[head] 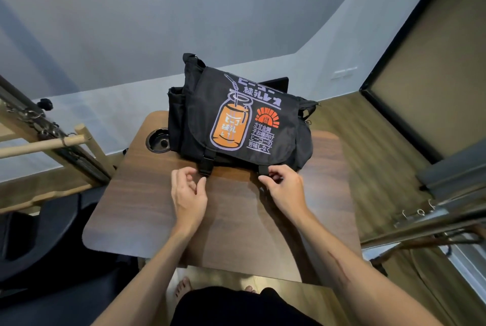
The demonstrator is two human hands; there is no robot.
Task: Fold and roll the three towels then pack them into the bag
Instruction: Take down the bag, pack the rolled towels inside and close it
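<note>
Head view: black canvas bag (236,120) flap shut on woodgrain table (147,194); right hand (282,188) pinches buckle (263,169), left hand (188,194) loosely open.

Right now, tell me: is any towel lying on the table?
No, the table holds only the black bag, flap closed, with both hands at its front buckles.

The closed flap of the black messenger bag (236,117) hides its inside, so no towels can be seen. The right hand (285,188) covers the right buckle, and whether its fingers (271,175) grip it cannot be told. The bag hides the far part of the tabletop (236,215) and most of a dark flat object (276,83) behind it.
</note>
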